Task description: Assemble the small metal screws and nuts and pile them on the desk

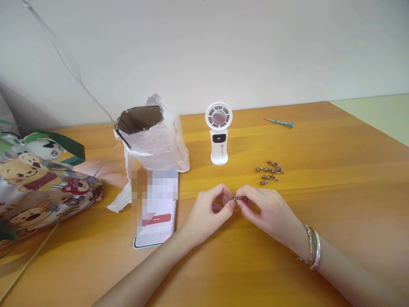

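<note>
A small metal screw (237, 198) lies between my two hands at the middle of the table. Thumb and finger of my left hand (212, 211) pinch its head end, and my right hand (268, 211), with bracelets at the wrist, pinches the end that points right. The fingertips of both hands nearly touch. Just beyond my right hand lies a loose pile of several similar screws (270, 170). A white handheld fan (219, 145) with a lit display stands upright behind my hands.
An open box wrapped in white plastic (159, 145) stands at the back left. In front of it lies a phone (156, 226). A patterned bag (47, 187) fills the far left of the wooden table (335, 179). A teal pointed tool (281, 123) lies at the back right.
</note>
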